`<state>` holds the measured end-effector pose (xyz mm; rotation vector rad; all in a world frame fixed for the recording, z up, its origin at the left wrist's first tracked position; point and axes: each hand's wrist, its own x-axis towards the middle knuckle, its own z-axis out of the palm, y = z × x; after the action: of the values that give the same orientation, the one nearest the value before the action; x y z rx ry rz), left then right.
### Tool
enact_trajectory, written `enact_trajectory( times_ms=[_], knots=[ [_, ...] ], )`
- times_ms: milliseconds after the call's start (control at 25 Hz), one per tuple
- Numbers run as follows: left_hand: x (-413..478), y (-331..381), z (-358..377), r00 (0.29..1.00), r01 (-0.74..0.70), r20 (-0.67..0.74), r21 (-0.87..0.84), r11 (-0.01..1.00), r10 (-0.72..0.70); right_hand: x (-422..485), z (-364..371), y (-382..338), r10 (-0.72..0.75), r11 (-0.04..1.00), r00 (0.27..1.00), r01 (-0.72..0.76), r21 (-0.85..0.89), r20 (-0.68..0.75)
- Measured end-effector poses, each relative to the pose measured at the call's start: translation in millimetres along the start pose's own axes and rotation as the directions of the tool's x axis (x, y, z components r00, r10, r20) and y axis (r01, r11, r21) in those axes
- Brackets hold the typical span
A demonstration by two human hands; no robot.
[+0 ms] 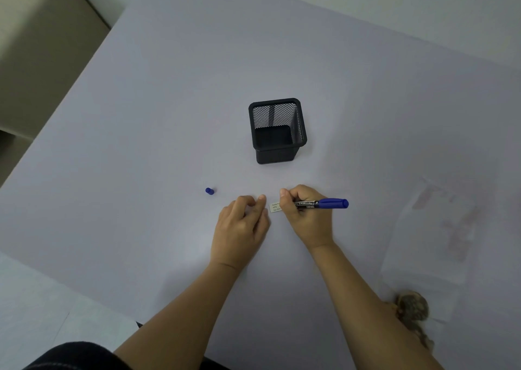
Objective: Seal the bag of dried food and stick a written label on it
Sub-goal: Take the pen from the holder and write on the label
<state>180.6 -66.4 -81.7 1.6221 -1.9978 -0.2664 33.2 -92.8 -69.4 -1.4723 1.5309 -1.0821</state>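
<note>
One holder (299,121), one marker (324,203), one cap (209,191), one label (275,207), one bag (434,228), one table (141,144); two hands: left hand (242,228), right hand (307,214).

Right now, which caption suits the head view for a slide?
Labelling step: right hand holds blue marker at small label, left hand beside it.

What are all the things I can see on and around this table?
Square mesh pen holder: one, black, upright at the table's middle.
Small loose pen cap: one, blue, on the table left of the hands.
Small printed paper label: one, white, between the hands.
Marker pen: one, black barrel with a blue end, in the right hand.
Clear plastic bag: one, see-through, at the table's right side.
Dried food: one clump, brown, at the bag's near end.
Table: one, pale lilac-grey.
Left hand: one, resting beside the label, fingers curled.
Right hand: one, gripping the marker pen.
</note>
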Motion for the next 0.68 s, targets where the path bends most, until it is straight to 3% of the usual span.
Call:
enact_trajectory(
  times_ms=[680],
  knots=[
    [0.6,-0.2,1.5,1.0,-0.013,-0.016,0.01,1.0,0.014,1.5,0.1,1.5,-0.082,0.992,0.994,0.074,-0.101,-0.078]
  ],
)
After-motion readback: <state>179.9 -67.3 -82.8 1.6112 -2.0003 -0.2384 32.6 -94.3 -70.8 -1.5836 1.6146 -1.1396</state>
